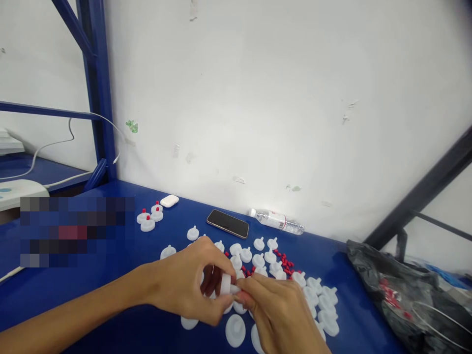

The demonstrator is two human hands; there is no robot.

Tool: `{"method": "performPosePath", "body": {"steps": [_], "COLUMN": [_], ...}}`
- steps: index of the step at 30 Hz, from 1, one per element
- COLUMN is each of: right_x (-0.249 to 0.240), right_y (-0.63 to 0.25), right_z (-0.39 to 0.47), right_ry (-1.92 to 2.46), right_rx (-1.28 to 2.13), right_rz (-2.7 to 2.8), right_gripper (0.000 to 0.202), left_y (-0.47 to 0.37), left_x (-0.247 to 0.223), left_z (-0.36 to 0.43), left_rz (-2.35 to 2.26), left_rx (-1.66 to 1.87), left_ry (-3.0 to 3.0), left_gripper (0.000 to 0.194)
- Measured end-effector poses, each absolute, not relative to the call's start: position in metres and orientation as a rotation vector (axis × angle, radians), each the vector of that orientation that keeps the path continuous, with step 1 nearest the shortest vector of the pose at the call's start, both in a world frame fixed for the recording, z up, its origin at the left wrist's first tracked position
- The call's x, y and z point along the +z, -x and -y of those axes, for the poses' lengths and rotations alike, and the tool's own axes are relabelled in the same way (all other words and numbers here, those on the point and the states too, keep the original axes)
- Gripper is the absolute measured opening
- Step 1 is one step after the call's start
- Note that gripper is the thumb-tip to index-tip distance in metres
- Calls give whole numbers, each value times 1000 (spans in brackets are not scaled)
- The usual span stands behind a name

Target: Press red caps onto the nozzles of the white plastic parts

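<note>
A white plastic nozzle cap point(225, 284) is held on its side between the thumb and fingers of my left hand point(184, 280), its thin spout pointing right. My right hand point(283, 309) pinches at the end of that spout; its fingertips hide the tip, and I cannot make out whether a small red piece is between them. Beneath and around both hands lie many more white nozzle caps point(235, 330), mostly spout up. Small red tip caps point(285, 260) are scattered among them. At the left, several white caps with red tips fitted point(148, 224) stand in a group.
A phone point(227, 223) and a clear water bottle point(278, 221) lie near the wall on the blue tabletop point(121, 305). A white rounded case point(169, 200) is beside the red-tipped group. At right sits a black plastic bag point(368, 265); a blue metal post point(99, 88) rises at left.
</note>
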State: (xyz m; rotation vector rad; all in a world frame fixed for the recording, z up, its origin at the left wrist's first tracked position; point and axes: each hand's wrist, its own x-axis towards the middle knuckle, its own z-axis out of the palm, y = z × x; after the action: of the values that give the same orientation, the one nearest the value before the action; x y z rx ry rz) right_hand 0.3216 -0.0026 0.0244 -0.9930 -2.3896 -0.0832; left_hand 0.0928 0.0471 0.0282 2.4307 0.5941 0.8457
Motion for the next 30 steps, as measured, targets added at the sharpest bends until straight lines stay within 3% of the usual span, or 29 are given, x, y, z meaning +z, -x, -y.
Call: {"method": "performPosePath", "body": {"steps": [3, 6, 15, 26, 30], "right_x": [31, 33, 13, 27, 26], "right_y": [-344, -367, -361, -351, -349], "right_z": [3, -2, -19, -9, -9], "right_ry": [956, 1097, 1498, 1435, 1421], "right_rx": [-159, -272, -285, -201, -179], "right_rz": [2236, 2013, 2252, 2187, 2201], "right_gripper": [22, 16, 44, 35, 33], "left_y": [-75, -57, -42, -48, -49], "left_x": [35, 37, 20, 4, -2], "left_z": [-64, -91, -131, -131, -134], "left_rz": [-676, -866, -1190, -1319, -1324], "left_rx": [647, 833, 1110, 1007, 977], "left_ry": [-2115, -2007, -2029, -2140, -2187], "left_gripper": [21, 36, 35, 40, 32]}}
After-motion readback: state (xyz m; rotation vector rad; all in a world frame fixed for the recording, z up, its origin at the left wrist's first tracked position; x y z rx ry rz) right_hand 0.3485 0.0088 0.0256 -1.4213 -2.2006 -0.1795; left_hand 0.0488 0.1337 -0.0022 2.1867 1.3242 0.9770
